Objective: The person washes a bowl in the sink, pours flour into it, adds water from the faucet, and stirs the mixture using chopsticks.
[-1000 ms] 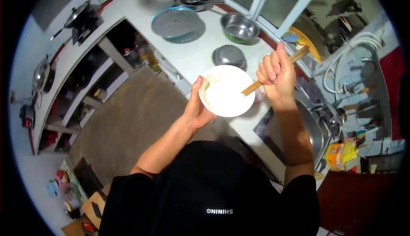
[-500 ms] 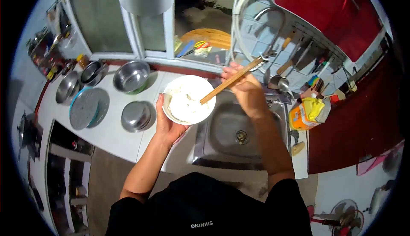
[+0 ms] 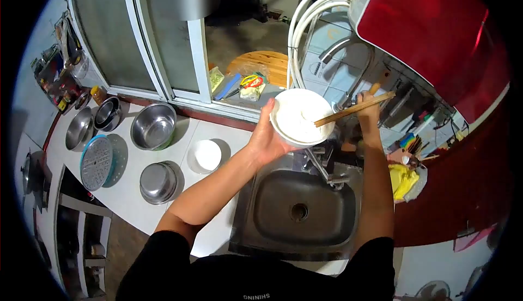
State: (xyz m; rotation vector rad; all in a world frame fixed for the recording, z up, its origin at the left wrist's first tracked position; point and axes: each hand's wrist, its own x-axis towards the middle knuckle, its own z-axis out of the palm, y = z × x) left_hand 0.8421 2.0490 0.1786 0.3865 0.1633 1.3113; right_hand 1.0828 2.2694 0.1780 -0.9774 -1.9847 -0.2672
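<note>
My left hand (image 3: pixel 267 143) is wrapped round a white bowl (image 3: pixel 305 134), thumb on the rim, and holds it above the back edge of the sink. Soft white stuff fills the inside of the bowl. Wooden chopsticks (image 3: pixel 354 109) dip their tips into it and slant up to the right, crossing in front of my right hand (image 3: pixel 369 116). That hand is raised by the wall rack, its fingers curled beside a wooden handle (image 3: pixel 374 88). Whether they grip the chopsticks or something behind them is hidden.
Below is a steel sink (image 3: pixel 299 241) with a tap (image 3: pixel 327 175) over it. On the left counter stand a white cup-like bowl (image 3: pixel 205 157), steel bowls (image 3: pixel 153 126) and a blue-rimmed strainer (image 3: pixel 98 162). A yellow cloth (image 3: pixel 404 182) sits at right.
The bowl, my left hand and the chopsticks have moved right. My right hand has gone from spread fingers over the sink to the wall rack. The camera view has shifted.
</note>
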